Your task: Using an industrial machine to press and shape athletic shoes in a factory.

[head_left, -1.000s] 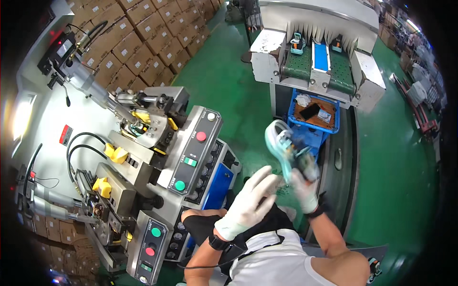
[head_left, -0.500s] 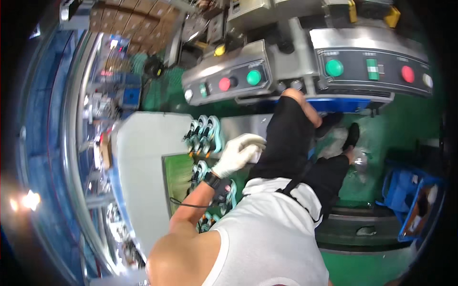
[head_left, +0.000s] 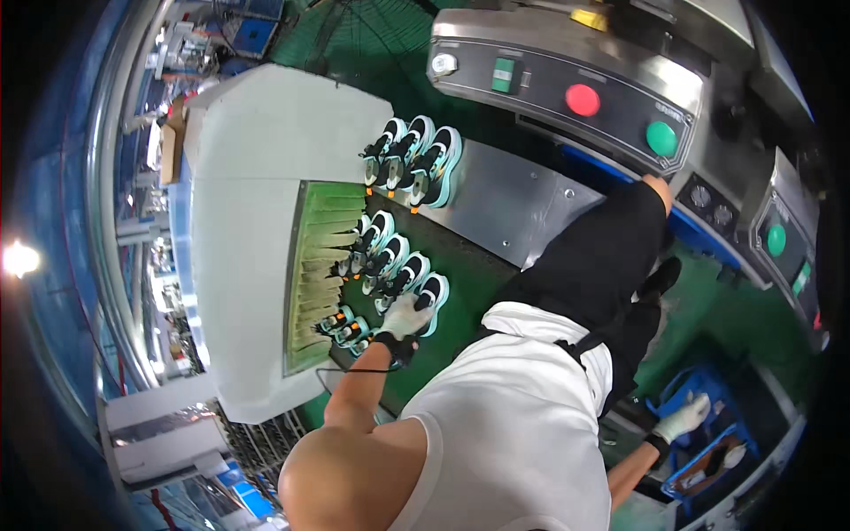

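A bright lamp (head_left: 19,259) shines far on the left, by a blue wall (head_left: 55,168). Next is a brown box (head_left: 172,146), and then a big white machine (head_left: 237,239). Its opening has a curtain of green strips (head_left: 312,265). Small shoes (head_left: 351,329) sit close to the lower part of the curtain. Above them is a middle row of shoes (head_left: 386,257), and three more shoes (head_left: 438,168) stand side by side at the top.

The left hand (head_left: 404,319) wears a white glove and is closed on the ankle part of a black and mint shoe (head_left: 436,296). That shoe is at the right end of the middle row, over a green belt (head_left: 469,292). A shiny metal plate (head_left: 505,199) lies to the right of the top three shoes. Past it is a long control panel (head_left: 544,81) with a red button (head_left: 583,100) and a green button (head_left: 661,139).

The two hands are well apart. The right hand (head_left: 683,419), gloved too, is over by a blue basket (head_left: 677,487). It looks small out there, so I cannot tell if its fingers are open or hold something. Another panel (head_left: 788,252) is at the far right.
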The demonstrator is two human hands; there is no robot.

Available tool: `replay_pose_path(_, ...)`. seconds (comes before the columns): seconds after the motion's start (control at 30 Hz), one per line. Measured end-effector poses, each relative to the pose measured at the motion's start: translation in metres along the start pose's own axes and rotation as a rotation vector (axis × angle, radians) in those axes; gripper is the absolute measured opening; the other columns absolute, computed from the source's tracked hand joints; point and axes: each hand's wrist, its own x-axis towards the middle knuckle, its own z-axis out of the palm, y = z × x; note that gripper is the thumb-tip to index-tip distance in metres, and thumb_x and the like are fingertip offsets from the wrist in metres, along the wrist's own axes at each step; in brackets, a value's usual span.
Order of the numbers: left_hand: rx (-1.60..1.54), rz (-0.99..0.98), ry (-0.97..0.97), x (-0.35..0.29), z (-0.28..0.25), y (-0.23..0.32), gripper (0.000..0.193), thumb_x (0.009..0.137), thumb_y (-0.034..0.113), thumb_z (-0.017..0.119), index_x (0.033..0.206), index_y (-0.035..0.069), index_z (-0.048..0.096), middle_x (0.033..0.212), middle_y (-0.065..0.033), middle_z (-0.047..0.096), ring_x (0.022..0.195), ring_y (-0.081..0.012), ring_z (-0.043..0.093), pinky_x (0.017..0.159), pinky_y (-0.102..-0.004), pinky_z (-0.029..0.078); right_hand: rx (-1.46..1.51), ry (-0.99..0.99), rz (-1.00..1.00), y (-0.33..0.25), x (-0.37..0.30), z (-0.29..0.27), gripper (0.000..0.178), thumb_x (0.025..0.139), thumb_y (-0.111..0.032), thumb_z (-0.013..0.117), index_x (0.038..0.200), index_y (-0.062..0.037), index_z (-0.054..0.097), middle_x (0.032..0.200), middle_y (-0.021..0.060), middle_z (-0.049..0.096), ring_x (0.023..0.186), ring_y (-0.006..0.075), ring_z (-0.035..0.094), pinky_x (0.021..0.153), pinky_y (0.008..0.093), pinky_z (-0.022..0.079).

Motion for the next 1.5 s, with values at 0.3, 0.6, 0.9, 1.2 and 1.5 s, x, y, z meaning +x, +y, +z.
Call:
replay_pose_path(0.3,-0.149,-0.006,-0.066,0.021,0.010,0.001,0.057,0.072,0.032,0.080,0.113,0.003,0.055,0.105,-0.0224,0.067,0.101,-0.0402,0.065,0.088,-0.0456,0.052,-0.017,-0.858,-0.371,-0.183,-0.135,0.180,0.046,0.105,-0.022,0.049,0.143,0.0038,0.044,0.147,0.0158,0.047,0.128,0.0281,0.054,0.099,0.0382,0.050)
replay_pose_path(0.6,-1.352,0.651,-0.205,0.015,-0.112,0.145,0.069,0.069,0.014,0.086,0.124,-0.002,0.047,0.113,-0.0074,0.058,0.104,-0.0147,0.056,0.093,-0.0323,0.047,-0.062,-1.699,-0.013,-0.252,-0.241,0.294,0.056,0.101,-0.039,0.057,0.136,0.0045,0.052,0.119,0.0150,0.067,0.111,0.0223,0.063,0.092,0.0332,0.052)
replay_pose_path(0.9,-1.084,1.468,-0.425,0.024,-0.251,0.275,0.049,0.084,-0.006,0.067,0.132,-0.003,0.054,0.138,-0.0135,0.055,0.125,-0.0212,0.056,0.106,-0.0358,0.044,0.687,-1.612,0.707,-0.256,-0.264,0.253,0.055,0.096,-0.044,0.062,0.131,-0.0023,0.058,0.123,0.0086,0.067,0.113,0.0203,0.062,0.098,0.0362,0.050)
replay_pose_path(1.2,-0.851,1.479,0.076,0.071,-0.299,0.395,0.036,0.095,-0.001,0.060,0.130,0.000,0.057,0.133,-0.0090,0.059,0.121,-0.0163,0.058,0.103,-0.0298,0.046,0.942,-1.337,0.204,-0.235,-0.182,0.186,0.084,0.077,-0.034,0.084,0.145,-0.0067,0.044,0.137,0.0088,0.059,0.122,0.0269,0.060,0.103,0.0446,0.049)
replay_pose_path(1.5,-0.324,1.364,0.373,0.152,-0.322,0.519,0.047,0.097,0.024,0.056,0.137,-0.001,0.050,0.132,-0.0230,0.058,0.124,-0.0343,0.056,0.105,-0.0376,0.043,1.050,-1.042,0.167,-0.231,-0.189,0.171,0.095,0.075,-0.038,0.085,0.148,-0.0031,0.036,0.139,0.0104,0.055,0.123,0.0276,0.057,0.105,0.0432,0.048)
